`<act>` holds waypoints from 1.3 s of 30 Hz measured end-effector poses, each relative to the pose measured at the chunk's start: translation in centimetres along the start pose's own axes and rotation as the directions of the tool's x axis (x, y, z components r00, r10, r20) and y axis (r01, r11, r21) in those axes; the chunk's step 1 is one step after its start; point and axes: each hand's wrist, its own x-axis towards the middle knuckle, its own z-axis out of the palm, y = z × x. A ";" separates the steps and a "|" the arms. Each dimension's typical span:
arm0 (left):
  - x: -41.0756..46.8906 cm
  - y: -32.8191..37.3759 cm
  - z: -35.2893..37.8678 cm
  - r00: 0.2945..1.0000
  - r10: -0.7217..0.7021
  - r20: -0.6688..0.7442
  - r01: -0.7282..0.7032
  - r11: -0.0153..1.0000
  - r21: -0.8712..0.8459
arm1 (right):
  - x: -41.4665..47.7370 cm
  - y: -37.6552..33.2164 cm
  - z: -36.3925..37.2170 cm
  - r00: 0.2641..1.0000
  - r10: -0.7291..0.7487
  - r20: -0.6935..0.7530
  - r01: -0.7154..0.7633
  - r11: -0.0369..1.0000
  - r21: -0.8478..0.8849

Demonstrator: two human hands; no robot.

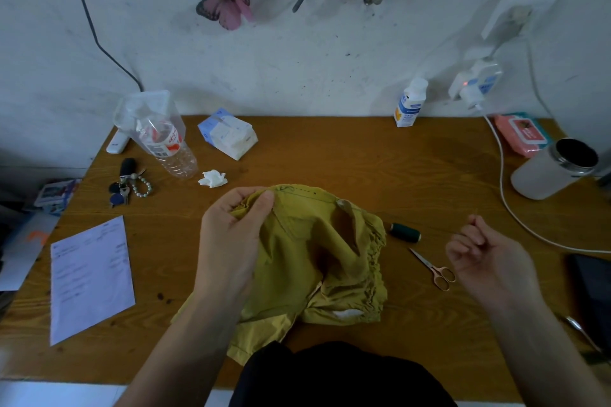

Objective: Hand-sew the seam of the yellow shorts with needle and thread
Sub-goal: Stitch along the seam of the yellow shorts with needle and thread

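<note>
The yellow shorts [317, 261] lie crumpled on the wooden table [363, 155] in front of me. My left hand [231, 238] grips a bunched edge of them near a line of dark stitches [297, 190] along the top seam. Off to the right, my right hand [486, 258] is raised with its fingers curled, pinching a needle [473, 221]. A thin dark thread [426, 226] runs taut from the seam to that hand. A dark green thread spool [405, 233] lies between the shorts and my right hand.
Small scissors [433, 269] lie right of the shorts. A sheet of paper [89, 277], keys [127, 185], a plastic bottle [168, 145], tissues [228, 132] and a crumpled tissue [213, 178] sit left. A white cable [506, 195], a jar [555, 168] and a dark phone [591, 294] are at right.
</note>
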 end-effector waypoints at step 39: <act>-1.4 1.1 0.4 0.990 -0.086 0.110 0.086 0.996 0.002 | -0.8 2.0 0.4 0.975 -0.148 0.164 0.204 0.884 -0.420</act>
